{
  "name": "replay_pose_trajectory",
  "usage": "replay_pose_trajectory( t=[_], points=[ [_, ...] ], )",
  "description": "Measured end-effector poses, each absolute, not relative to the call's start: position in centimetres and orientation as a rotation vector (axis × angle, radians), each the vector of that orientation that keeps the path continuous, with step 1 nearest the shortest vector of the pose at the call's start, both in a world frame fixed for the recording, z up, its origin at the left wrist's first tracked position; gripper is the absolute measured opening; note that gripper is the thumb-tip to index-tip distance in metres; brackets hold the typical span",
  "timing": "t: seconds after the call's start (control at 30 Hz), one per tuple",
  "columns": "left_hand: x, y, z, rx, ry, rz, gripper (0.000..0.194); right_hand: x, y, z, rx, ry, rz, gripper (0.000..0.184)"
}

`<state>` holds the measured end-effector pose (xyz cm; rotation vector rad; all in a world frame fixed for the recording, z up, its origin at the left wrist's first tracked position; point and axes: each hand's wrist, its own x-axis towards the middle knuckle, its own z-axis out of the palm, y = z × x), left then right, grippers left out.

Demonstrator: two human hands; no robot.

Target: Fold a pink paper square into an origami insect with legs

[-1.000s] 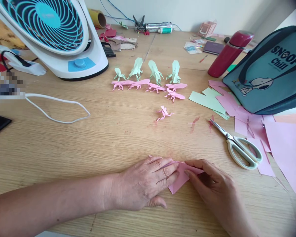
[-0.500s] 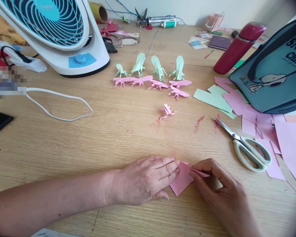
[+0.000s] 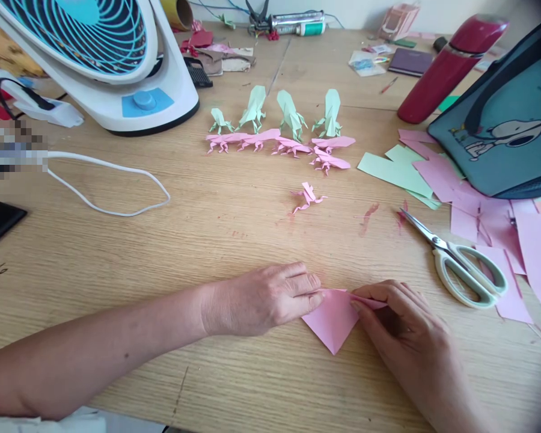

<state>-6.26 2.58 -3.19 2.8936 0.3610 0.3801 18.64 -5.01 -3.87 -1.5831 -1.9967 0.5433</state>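
Note:
A folded piece of pink origami paper [image 3: 332, 323] lies on the table in front of me, one point toward me and a crease down its middle. My left hand [image 3: 270, 297] is closed on its left corner, thumb and fingers together at the edge. On the right side, my right hand [image 3: 408, 340] pinches a raised flap between thumb and index finger. Beyond the paper stands a small pink folded paper figure [image 3: 307, 197]. Scissors [image 3: 455, 261] with pale handles rest to the right of my right hand.
Several green paper insects [image 3: 291, 114] and pink paper insects [image 3: 256, 139] stand in rows farther back. Pink and green paper pieces [image 3: 397, 171] lie at right by a teal bag [image 3: 500, 138] and a red flask [image 3: 451, 72]. A white fan [image 3: 162, 78] and a cable [image 3: 148, 174] are at left.
My left hand has slid left off the middle of the pink paper to its left corner, uncovering more of it. My right hand keeps its pinch. The view has shifted slightly.

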Motion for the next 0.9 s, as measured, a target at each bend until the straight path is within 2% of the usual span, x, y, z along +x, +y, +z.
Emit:
replay_pose_trajectory(
  t=[0.3,0.7,0.9],
  points=[
    [-6.1,3.3,-3.1,2.982,0.321,0.490,0.035,19.3,-5.2,-4.7,-1.759,-1.866,0.531,0.019],
    [-6.0,2.6,-2.7,3.083,0.298,0.468,0.027,19.4,-5.4,-4.3,-1.804,-1.777,0.560,0.020],
    [-5.8,2.5,-2.8,3.082,0.287,0.517,0.026,18.9,-5.4,-3.6,-1.809,-1.679,0.588,0.032]
  ],
)
